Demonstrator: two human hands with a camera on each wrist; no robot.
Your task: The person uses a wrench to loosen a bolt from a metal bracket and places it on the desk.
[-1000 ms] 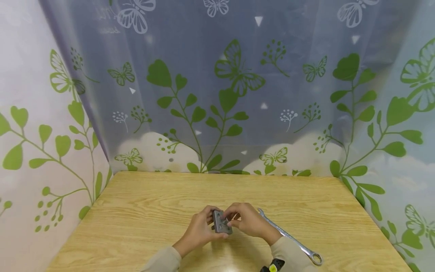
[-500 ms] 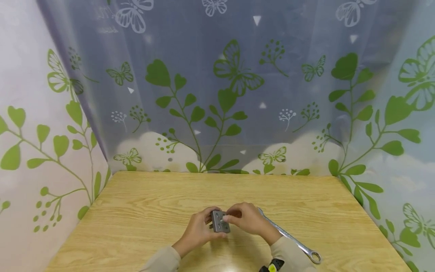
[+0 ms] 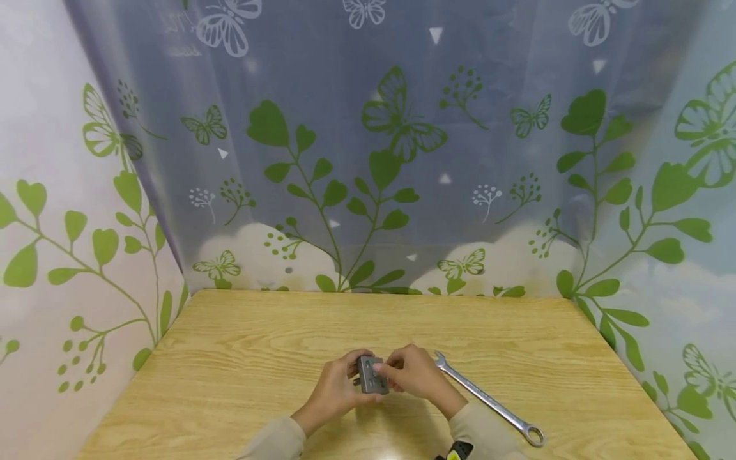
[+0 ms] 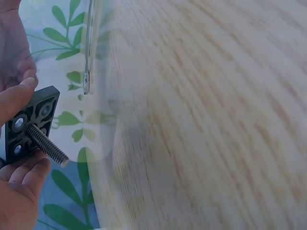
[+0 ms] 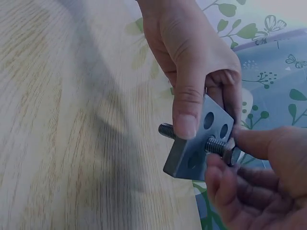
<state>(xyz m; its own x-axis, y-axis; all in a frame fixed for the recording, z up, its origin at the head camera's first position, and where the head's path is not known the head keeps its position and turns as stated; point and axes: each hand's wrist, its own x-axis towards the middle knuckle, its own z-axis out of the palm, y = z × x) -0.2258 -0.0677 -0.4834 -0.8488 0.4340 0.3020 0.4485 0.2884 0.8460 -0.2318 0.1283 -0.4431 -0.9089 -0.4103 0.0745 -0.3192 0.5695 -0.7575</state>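
My left hand [image 3: 338,383] grips a dark grey square plate [image 3: 365,378] by its edges, above the table and tilted up. Several round holes [image 5: 208,120] pierce the plate. A bolt [image 4: 50,146] runs through its middle, with a long threaded end sticking out of the ribbed back. On the other face, a short stretch of thread shows below the bolt's head [image 5: 233,156]. The thumb and fingers of my right hand [image 3: 418,374] pinch that head, partly covering it. Thumb on the near face, left fingers behind: so the plate is held in the right wrist view.
A steel combination wrench [image 3: 489,399] lies slantwise on the wooden table [image 3: 276,332], right of my right forearm. Curtains [image 3: 322,211] printed with leaves and butterflies hang behind the table and at both sides. A watch [image 3: 459,451] sits at my right sleeve.
My right fingers have changed position around the bolt's head. The right forearm has shifted a little left, uncovering more of the wrench. The left hand holds the plate almost still.
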